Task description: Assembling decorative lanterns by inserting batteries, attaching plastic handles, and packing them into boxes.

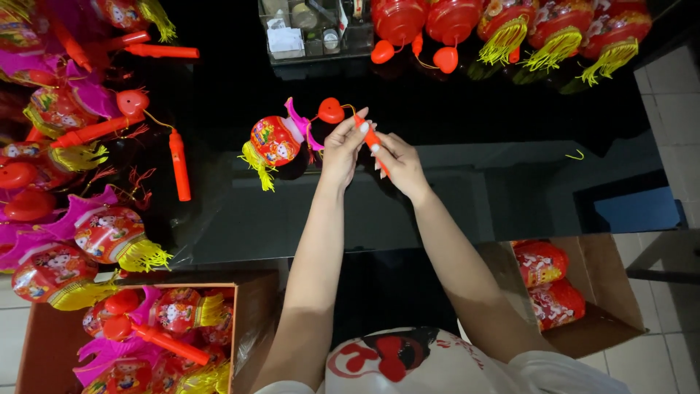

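Both hands, left hand (341,149) and right hand (399,164), pinch an orange stick (372,138) tethered to a red lantern (275,141) above the desk (437,109), seemingly mid-assembly.

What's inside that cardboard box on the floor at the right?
Two red lanterns with printed pictures lie in the cardboard box, stacked against its left wall. The rest shows bare cardboard. Anything beneath the lanterns is covered, and the table edge hides the box's far end.

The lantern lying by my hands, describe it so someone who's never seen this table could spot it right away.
Start at the black table and find the two hands meeting over its middle. Just beside the left hand lies one lantern, red and round with a yellow tassel and pink frill. Unlike the heaped and boxed lanterns, it lies alone.
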